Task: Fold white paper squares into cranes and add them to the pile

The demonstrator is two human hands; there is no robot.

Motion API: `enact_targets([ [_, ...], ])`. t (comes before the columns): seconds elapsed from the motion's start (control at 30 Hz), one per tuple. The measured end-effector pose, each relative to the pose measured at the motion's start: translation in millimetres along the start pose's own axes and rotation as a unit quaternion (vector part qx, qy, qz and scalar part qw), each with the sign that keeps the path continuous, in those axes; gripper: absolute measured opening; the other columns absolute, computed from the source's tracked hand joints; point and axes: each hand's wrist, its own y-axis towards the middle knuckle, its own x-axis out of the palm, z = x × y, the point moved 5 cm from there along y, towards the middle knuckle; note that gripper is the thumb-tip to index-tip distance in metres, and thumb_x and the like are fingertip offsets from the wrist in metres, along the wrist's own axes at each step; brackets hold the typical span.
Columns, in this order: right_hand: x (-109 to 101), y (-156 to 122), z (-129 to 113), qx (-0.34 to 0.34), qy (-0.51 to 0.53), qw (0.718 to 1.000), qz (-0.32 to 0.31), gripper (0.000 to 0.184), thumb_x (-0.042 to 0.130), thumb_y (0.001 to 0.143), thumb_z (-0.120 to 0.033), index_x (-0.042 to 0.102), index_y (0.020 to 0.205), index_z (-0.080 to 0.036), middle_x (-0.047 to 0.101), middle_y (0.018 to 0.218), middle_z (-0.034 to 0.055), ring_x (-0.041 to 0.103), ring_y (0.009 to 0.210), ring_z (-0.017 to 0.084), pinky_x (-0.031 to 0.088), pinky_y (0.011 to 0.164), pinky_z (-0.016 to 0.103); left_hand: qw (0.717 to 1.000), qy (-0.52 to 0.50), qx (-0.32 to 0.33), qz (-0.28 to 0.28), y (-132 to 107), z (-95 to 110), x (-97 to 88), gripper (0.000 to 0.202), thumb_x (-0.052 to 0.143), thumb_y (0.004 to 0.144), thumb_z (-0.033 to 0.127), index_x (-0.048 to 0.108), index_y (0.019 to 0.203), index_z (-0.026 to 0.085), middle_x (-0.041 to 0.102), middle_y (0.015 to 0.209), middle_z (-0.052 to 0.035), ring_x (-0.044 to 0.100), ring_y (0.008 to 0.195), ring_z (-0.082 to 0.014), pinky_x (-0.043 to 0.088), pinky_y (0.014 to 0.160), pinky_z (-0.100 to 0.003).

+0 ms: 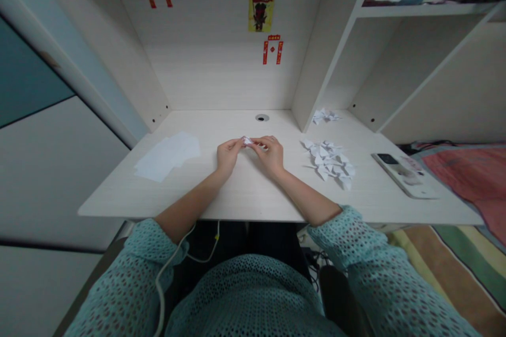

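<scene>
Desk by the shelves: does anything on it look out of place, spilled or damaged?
Nothing stands out. The folded paper shapes lie in a loose heap, the blank sheets are fanned unevenly, and the left hand and right hand pinch a small paper piece.

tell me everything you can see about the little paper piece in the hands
The paper piece is small, white and looks folded; its exact shape is too small to tell. It sits over the middle of the desk, pinched at its ends between the fingertips of the left hand and the right hand.
</scene>
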Motion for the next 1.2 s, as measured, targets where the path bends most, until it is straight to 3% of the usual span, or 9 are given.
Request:
enact_targets([
  [0.43, 0.8, 2.9, -4.3, -0.122, -0.079, 0.989, -0.032, 0.018, 0.052, 0.086, -0.032, 0.066, 0.091, -0.022, 0.068, 0.084, 0.0042, 0.056, 0.084, 0.02, 0.043, 0.081, 0.035, 1.0, 0.017, 0.001, 0.003, 0.0, -1.4, -0.9, 0.032, 0.059, 0.075, 0.044, 0.071, 0.076, 0.015, 0.071, 0.077, -0.0066, 0.064, 0.079, -0.0186, 0.045, 0.07, -0.027],
  [0.6, 1.3, 4.1, -2.0, -0.131, -0.09, 0.986, -0.046, 0.018, 0.053, 0.084, -0.031, 0.066, 0.092, -0.02, 0.068, 0.085, 0.0049, 0.057, 0.083, 0.02, 0.043, 0.081, 0.035, 0.998, 0.041, 0.047, -0.004, -0.9, 4.1, -0.7, 0.032, 0.059, 0.076, 0.046, 0.071, 0.075, 0.016, 0.071, 0.077, -0.005, 0.064, 0.077, -0.0177, 0.046, 0.073, -0.027],
  [0.8, 1.2, 4.2, 2.8, -0.042, -0.079, 0.995, -0.053, 0.017, 0.056, 0.078, -0.026, 0.067, 0.09, -0.02, 0.068, 0.083, 0.0049, 0.058, 0.08, 0.019, 0.044, 0.077, 0.033, 0.99, 0.095, 0.099, -0.011, -3.5, 6.6, 0.7, 0.029, 0.062, 0.074, 0.045, 0.072, 0.082, 0.019, 0.071, 0.087, -0.0041, 0.064, 0.083, -0.0189, 0.046, 0.076, -0.028],
  [0.93, 5.2, 4.8, 16.8, 0.079, 0.06, 0.994, -0.052, 0.019, 0.059, 0.075, -0.031, 0.068, 0.089, -0.021, 0.069, 0.084, 0.004, 0.06, 0.076, 0.018, 0.046, 0.076, 0.032, 0.984, 0.134, 0.118, -0.022, -7.2, 14.1, 1.1, 0.029, 0.066, 0.073, 0.04, 0.07, 0.096, 0.023, 0.07, 0.096, -0.0049, 0.062, 0.092, -0.0198, 0.044, 0.075, -0.029],
  [1.07, 17.6, 4.8, 28.2, 0.185, 0.283, 0.938, -0.074, 0.026, 0.066, 0.068, -0.039, 0.066, 0.084, -0.018, 0.07, 0.082, 0.0047, 0.063, 0.075, 0.017, 0.048, 0.074, 0.031, 0.97, 0.179, 0.166, 0.001, -11.7, 28.7, -2.1, 0.027, 0.068, 0.072, 0.036, 0.069, 0.096, 0.025, 0.069, 0.096, -0.0048, 0.059, 0.095, -0.0194, 0.042, 0.074, -0.029],
  [1.2, 22.9, 4.1, 27.6, 0.212, 0.352, 0.907, -0.088, 0.027, 0.068, 0.064, -0.038, 0.064, 0.082, -0.019, 0.069, 0.079, 0.003, 0.063, 0.073, 0.016, 0.048, 0.074, 0.03, 0.961, 0.197, 0.194, 0.016, -14.3, 36.4, -2.9, 0.019, 0.069, 0.071, 0.035, 0.069, 0.087, 0.024, 0.068, 0.095, -0.005, 0.057, 0.094, -0.0192, 0.042, 0.071, -0.029],
])
